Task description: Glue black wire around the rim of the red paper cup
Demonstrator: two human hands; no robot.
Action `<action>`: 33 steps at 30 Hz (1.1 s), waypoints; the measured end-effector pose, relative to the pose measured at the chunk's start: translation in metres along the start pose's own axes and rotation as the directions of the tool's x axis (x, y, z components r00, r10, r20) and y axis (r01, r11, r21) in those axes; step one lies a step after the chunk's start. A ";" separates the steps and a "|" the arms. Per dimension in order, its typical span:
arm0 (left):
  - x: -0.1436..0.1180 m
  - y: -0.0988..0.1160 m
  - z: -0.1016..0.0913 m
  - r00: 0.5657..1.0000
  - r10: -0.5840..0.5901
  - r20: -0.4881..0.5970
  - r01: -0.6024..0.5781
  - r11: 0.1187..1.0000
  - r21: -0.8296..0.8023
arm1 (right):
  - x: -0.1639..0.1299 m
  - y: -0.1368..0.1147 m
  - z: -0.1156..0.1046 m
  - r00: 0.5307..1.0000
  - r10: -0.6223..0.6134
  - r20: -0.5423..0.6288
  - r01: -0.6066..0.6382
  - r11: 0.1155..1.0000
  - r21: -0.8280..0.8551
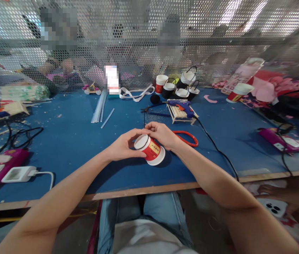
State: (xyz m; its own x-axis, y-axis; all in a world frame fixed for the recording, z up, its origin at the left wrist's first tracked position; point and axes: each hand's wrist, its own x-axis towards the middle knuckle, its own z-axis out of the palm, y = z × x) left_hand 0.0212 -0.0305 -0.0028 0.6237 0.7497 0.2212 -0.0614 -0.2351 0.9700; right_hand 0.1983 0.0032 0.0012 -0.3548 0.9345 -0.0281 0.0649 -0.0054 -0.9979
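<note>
A red and white paper cup point(152, 150) lies tilted above the table near its front edge, its white base toward the upper left and its rim toward the lower right. My left hand point(126, 145) grips it from the left, thumb below and fingers over the top. A thin black wire point(144, 120) circles the cup close to its base, and a loose end sticks up beyond my fingers. With fingertips pinched together at the cup's far side, my right hand point(161, 134) holds the wire. Part of the wire is hidden behind the fingers.
Behind the hands lie pliers point(154, 110) and a blue glue gun point(182, 107) on a small wooden rack. Several cups point(168, 90) stand farther back. Glue sticks point(100, 107) lie left, a red ring point(187, 138) right. Power strips point(19, 158) flank both sides; a mesh screen point(138, 46) rises behind.
</note>
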 end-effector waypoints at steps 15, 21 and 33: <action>0.001 -0.004 -0.019 0.997 -0.053 -0.061 0.048 0.995 -0.083 | -0.028 -0.015 0.005 0.466 -0.848 0.252 0.744 0.222 -0.630; 0.000 -0.003 -0.020 0.997 -0.078 -0.016 0.076 0.992 -0.100 | -0.023 -0.010 0.005 0.454 -0.853 0.256 0.729 0.191 -0.657; 0.001 -0.004 -0.020 0.998 -0.068 -0.001 0.068 0.994 -0.091 | -0.025 -0.011 0.005 0.669 -0.709 0.223 0.635 0.389 -0.668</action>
State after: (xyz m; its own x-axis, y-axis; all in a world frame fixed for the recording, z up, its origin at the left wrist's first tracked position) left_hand 0.0062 -0.0167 -0.0043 0.6254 0.7648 0.1547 -0.0893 -0.1269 0.9879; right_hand 0.2022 -0.0220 0.0122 -0.4916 0.5495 0.6755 0.4226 0.8288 -0.3667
